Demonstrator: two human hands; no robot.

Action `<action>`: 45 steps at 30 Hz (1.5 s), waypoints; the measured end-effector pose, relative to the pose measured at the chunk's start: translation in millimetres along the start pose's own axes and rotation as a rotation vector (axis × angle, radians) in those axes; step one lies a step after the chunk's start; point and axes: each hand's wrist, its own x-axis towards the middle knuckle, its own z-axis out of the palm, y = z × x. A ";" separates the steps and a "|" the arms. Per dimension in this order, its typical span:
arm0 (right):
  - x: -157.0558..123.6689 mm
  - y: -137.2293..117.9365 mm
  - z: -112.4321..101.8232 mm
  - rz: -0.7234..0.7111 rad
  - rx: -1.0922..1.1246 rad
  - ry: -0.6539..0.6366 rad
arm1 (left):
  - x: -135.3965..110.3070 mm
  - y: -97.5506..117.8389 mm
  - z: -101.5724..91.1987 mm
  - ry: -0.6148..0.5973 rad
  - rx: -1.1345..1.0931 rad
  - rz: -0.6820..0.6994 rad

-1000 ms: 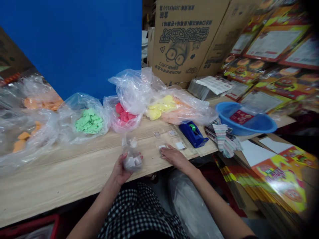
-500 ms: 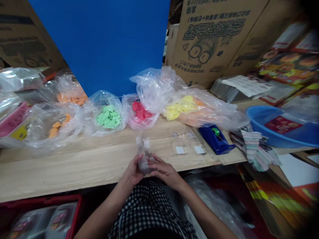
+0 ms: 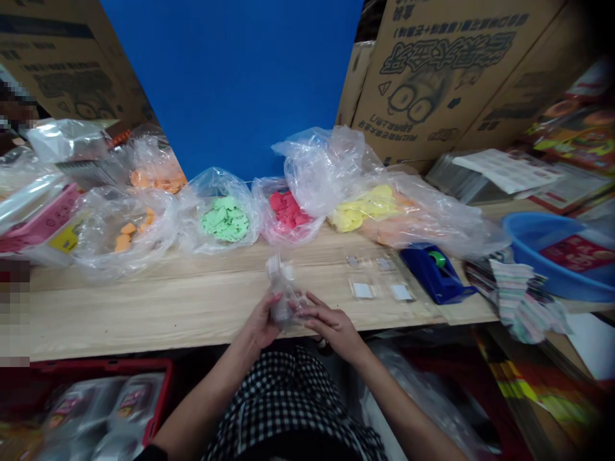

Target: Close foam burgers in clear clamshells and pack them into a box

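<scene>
Both hands on the job: left hand (image 3: pixel 259 323) and right hand (image 3: pixel 331 331) meet on a small clear plastic bag (image 3: pixel 284 293), held just over the near edge of the wooden table (image 3: pixel 144 307). Left hand is curled round the bag's lower part. Right hand is narrow, fingertips (image 3: pixel 307 306) pinching its lower right side. Long axis near upright, top tilted away and slightly left; left hand sits a bit nearer its bulk. Right of the bag: small clear packets (image 3: pixel 362 289), then blue tape dispenser (image 3: pixel 435 274), striped cloth (image 3: pixel 521 301), blue basin (image 3: pixel 523 275). Beyond the bag: bagged green pieces (image 3: pixel 225 219) and red pieces (image 3: pixel 288 210).
</scene>
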 end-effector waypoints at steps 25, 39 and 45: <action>19.4 -7.0 40.7 -0.179 -0.099 -0.165 | -20.1 13.9 -16.9 0.064 -0.082 -0.015; 23.7 17.6 50.4 -0.243 -0.335 -0.036 | -39.0 52.4 -53.8 0.202 -0.022 0.148; 18.0 49.9 39.2 -0.249 -0.844 -0.100 | -50.3 64.6 -67.4 0.203 -0.049 0.130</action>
